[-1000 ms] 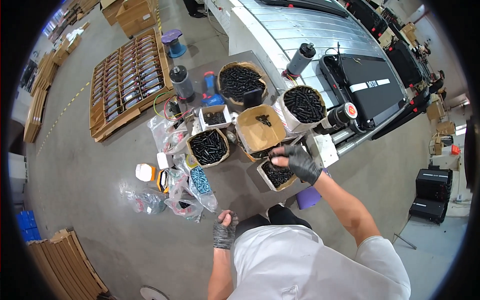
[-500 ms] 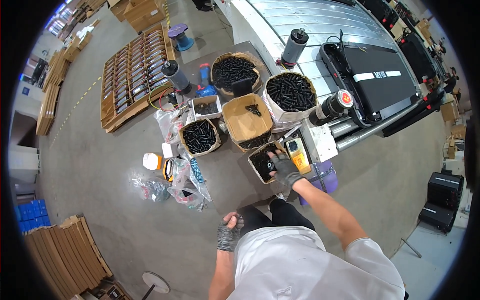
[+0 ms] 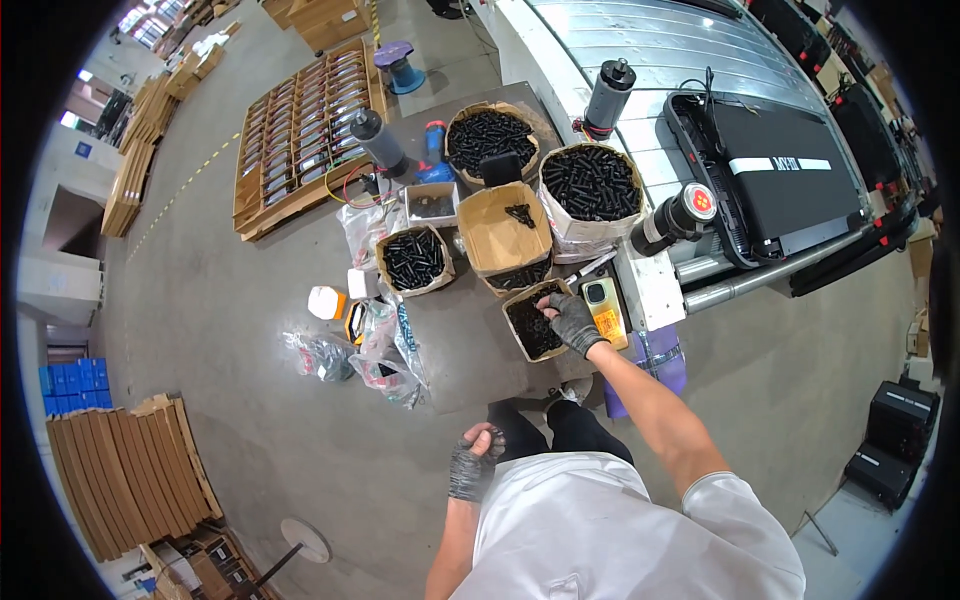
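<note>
My right hand (image 3: 572, 325), in a grey fingerless glove, is over the right side of a small cardboard box (image 3: 513, 328) of tiny dark parts. Its fingertips are drawn together above the parts; whatever they pinch is too small to name. Close to my waist, my left hand (image 3: 474, 462) is closed, wearing the same kind of glove, and its curled fingers hide anything inside. Just right of the small box lies a phone (image 3: 601, 296) with an orange label. Behind the box stands a larger open carton (image 3: 490, 238) with a few dark screws in it.
Boxes of black bolts (image 3: 413, 259) stand around the carton, with a blue power drill (image 3: 433, 160) behind. Grey cylindrical motors (image 3: 378, 140) stand nearby. Plastic bags (image 3: 385, 345) lie at the left. A metal-slatted conveyor (image 3: 640, 50) carries a black machine (image 3: 770, 150) at the right.
My right hand's fingers have gone from spread among the small parts to drawn together near the box's right side. The left hand stays closed near my waist. The whole view has shifted slightly.
</note>
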Action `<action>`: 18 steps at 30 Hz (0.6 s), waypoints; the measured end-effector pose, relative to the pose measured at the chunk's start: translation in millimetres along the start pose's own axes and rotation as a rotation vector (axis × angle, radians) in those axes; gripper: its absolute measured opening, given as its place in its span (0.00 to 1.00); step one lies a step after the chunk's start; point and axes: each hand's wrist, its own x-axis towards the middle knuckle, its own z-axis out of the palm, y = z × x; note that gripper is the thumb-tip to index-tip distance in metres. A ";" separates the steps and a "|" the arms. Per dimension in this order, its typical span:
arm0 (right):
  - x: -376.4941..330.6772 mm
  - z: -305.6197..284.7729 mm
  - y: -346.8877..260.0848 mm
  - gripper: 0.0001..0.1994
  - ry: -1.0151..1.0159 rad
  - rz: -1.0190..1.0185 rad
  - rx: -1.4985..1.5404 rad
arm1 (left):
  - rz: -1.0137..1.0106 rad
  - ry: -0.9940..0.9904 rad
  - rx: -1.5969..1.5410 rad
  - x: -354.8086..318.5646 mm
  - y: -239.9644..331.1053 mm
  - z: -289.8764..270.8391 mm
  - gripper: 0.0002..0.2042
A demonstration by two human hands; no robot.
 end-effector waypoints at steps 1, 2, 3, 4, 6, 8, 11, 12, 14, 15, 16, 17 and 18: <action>1.8 -1.1 -2.3 0.09 0.008 0.001 -0.005 | -0.006 -0.028 0.011 4.5 4.7 -0.1 0.10; 3.4 -1.5 -3.3 0.10 -0.017 0.008 -0.159 | -0.012 -0.053 0.021 8.2 9.8 1.1 0.10; 4.9 -1.4 -4.5 0.11 -0.043 0.018 -0.314 | -0.018 -0.060 0.019 12.5 16.6 1.5 0.10; 6.2 -0.4 -5.8 0.13 -0.070 0.029 -0.469 | -0.018 -0.064 0.027 17.2 25.2 0.9 0.09; 1.9 8.1 -6.8 0.19 -0.037 -0.029 -0.563 | -0.035 -0.075 0.031 24.7 40.7 -2.5 0.09; -1.0 23.2 -29.0 0.22 -0.129 -0.086 -0.668 | -0.043 -0.083 0.079 32.2 57.9 -11.8 0.08; 2.3 30.6 -21.1 0.21 -0.179 -0.054 -0.763 | -0.073 -0.092 0.103 47.7 77.0 -17.8 0.08; 2.7 28.8 -14.8 0.20 -0.199 0.000 -0.700 | -0.075 -0.108 0.115 51.6 82.6 -20.8 0.08; 0.5 20.9 -3.7 0.16 -0.095 -0.027 -0.548 | -0.086 -0.128 0.126 58.7 91.7 -25.1 0.08; -1.5 16.3 0.9 0.16 -0.070 0.013 -0.496 | -0.095 -0.123 0.145 62.6 96.4 -27.1 0.09; -3.7 11.8 5.5 0.16 -0.043 0.052 -0.443 | -0.105 -0.119 0.165 67.0 100.7 -28.5 0.09; -4.9 14.8 -0.3 0.19 0.035 -0.036 -0.304 | -0.104 -0.123 0.163 70.6 104.8 -32.7 0.09; -7.2 14.5 -5.6 0.19 0.037 -0.038 -0.307 | -0.109 -0.134 0.172 74.9 108.5 -36.1 0.10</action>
